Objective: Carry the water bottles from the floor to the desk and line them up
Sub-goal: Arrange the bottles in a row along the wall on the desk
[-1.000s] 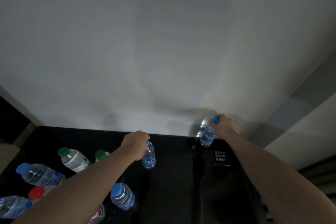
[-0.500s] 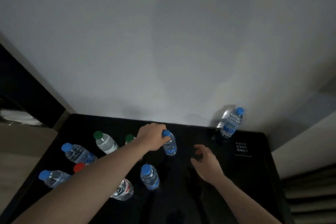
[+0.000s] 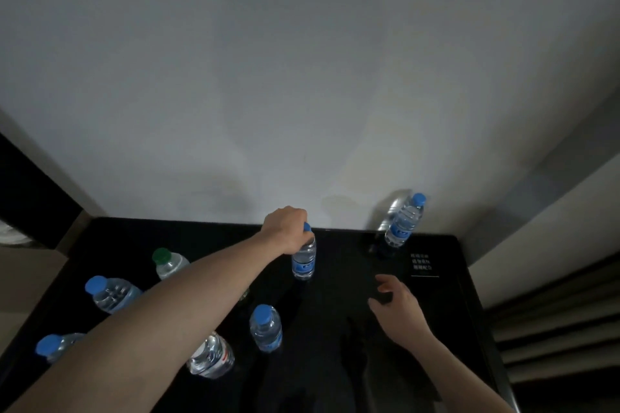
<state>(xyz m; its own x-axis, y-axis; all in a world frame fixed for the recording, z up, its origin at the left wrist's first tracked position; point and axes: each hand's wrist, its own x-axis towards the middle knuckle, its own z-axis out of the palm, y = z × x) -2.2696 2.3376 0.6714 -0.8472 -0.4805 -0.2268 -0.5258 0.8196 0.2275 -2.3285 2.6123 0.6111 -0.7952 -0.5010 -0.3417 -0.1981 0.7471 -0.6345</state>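
Gripping from above, the left hand [image 3: 288, 228] has fingers curled over the cap and neck of an upright blue-capped bottle [image 3: 304, 256] standing on the black desk [image 3: 339, 318], near the back edge by the grey wall [image 3: 302, 77]; left forearm runs bare from lower left diagonally up to centre, wrist bent slightly down, knuckles facing the camera; right hand [image 3: 397, 303] hovers low over the desk to the right, holding nothing, fingers loosely spread & half curled, palm down, forearm coming in from the lower right corner; a second upright blue-capped bottle at back right [image 3: 402, 221] stands by the wall, well apart from both hands, beside a small white-text label [image 3: 423, 262] on the desk; other bottles sit front-left, partly hidden by the left arm: green-capped bottle [image 3: 167, 261], blue-capped bottle at far left [image 3: 110, 292], blue-capped bottle at the left edge [image 3: 53, 345], blue-capped bottle near centre [image 3: 265, 327], & a clear bottle w/ red-marked label [image 3: 211, 359], cap hidden.
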